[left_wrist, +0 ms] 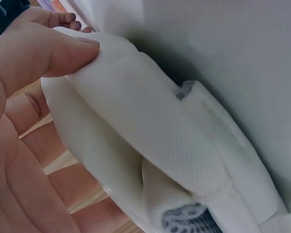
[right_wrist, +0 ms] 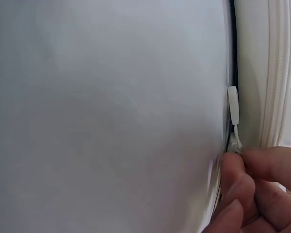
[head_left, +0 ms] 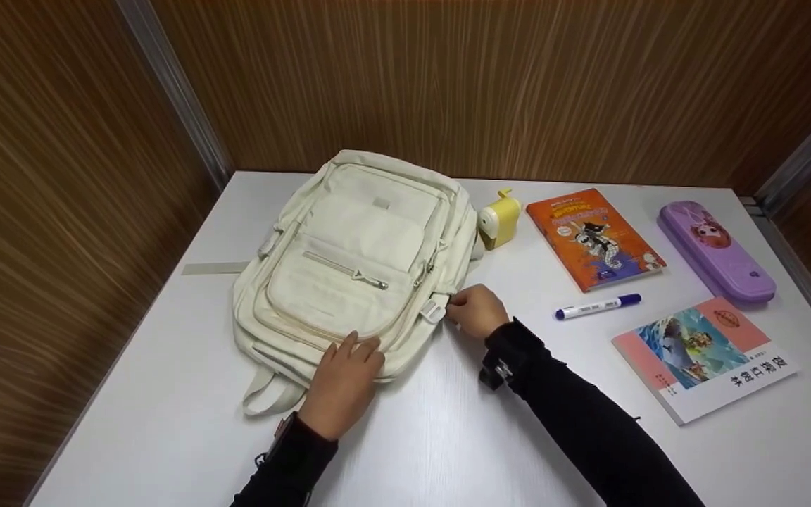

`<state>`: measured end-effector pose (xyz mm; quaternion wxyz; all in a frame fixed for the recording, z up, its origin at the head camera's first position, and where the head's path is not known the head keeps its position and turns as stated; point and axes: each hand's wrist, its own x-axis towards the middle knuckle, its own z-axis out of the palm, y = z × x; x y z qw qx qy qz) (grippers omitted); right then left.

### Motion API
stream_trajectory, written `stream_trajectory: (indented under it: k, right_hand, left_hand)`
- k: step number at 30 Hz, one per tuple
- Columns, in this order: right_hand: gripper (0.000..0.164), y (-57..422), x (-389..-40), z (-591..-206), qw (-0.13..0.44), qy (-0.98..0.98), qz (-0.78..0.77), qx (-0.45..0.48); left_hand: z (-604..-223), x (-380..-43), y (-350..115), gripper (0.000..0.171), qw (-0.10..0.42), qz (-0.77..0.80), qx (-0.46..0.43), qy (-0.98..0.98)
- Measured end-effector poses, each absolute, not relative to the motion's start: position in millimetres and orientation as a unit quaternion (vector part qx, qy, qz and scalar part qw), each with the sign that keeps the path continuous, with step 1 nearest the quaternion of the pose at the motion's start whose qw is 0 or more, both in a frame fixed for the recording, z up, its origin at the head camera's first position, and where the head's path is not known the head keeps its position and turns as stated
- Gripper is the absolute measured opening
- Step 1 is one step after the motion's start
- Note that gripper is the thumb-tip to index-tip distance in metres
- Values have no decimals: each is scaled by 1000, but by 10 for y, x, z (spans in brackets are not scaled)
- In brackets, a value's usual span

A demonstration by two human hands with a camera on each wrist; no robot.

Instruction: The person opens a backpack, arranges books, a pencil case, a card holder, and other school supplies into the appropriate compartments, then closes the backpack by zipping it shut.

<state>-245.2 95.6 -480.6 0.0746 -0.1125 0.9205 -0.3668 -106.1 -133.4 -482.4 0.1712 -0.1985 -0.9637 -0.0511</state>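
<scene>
Cream backpack (head_left: 356, 257) laid face up on the bench (head_left: 180, 352), left half, top end near the back edge. Long axis pointed front to back, top angled slightly toward the right back corner.

Key relation: the zipper slider (right_wrist: 233, 141) at the bag's right side is met right at the fingertips of the right hand (head_left: 477, 312); its pull tab (right_wrist: 234, 106) is left free just past them, lined up along the seam. Judged: any pull is best made along that seam, with the bag's long side, not across it. Slider is nearer the right hand. Right fingers narrowed, thumb and forefinger pinched at the slider; whether fabric is caught too cannot be told. White tag (head_left: 432, 310) hung just beside.

Left hand (head_left: 344, 387) is placed at the bag's bottom end, toward the bench's front edge; fabric held between thumb and fingers, bag probably steadied by it.

Farther out, all untouched: yellow sharpener (head_left: 500, 222) just beside the bag's right side, near the back edge; orange book (head_left: 574, 243) right of it; marker (head_left: 597, 307) in front of the book; purple pencil case (head_left: 726, 264) set near the right edge; pink-and-white book (head_left: 694, 352) in front of the case.
</scene>
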Motion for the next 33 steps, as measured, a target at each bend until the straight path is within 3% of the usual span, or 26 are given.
stream_trajectory:
  k: [8,17,24,33]
  right_hand:
    - [14,1009,-2442,-4796,96,916,-369,-123]
    - [19,1163,-2525,-4785,132,918,-347,-139]
    - [19,1299,-2569,-4785,159,919,-329,-147]
    - [25,1335,-2446,-4792,129,926,-302,-187]
  left_hand:
    - [-4817,-1068,-1340,29,146,-67,-195,-968]
    - [-4825,-1059,-1364,29,161,-57,-202,-964]
    - [-4767,-951,-1592,47,143,-108,-207,-962]
    - [-4798,-1007,-1721,42,193,-81,-192,-959]
